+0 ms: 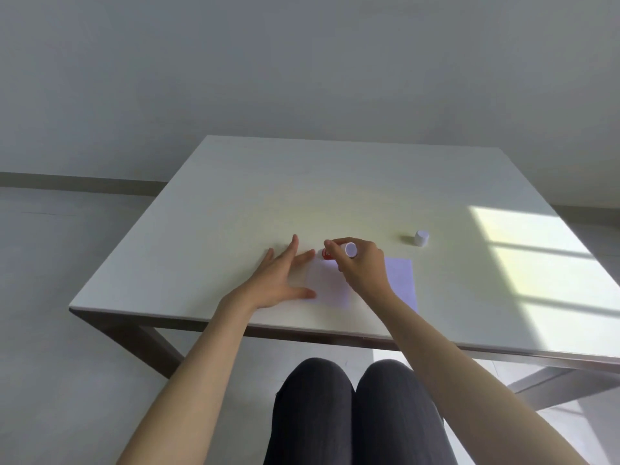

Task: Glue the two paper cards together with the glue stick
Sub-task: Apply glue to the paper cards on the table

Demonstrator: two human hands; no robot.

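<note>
Knees under the table (235, 203), left hand (280, 280) spread flat on the near card (330, 286), right hand (364, 263) pinching the glue stick (339, 251), its long axis tilted leftward over that card's far edge.

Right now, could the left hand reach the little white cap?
Probably not easily. The cap stands far right, beyond the right hand holding the glue stick, which blocks the left hand pressing the card.
</note>
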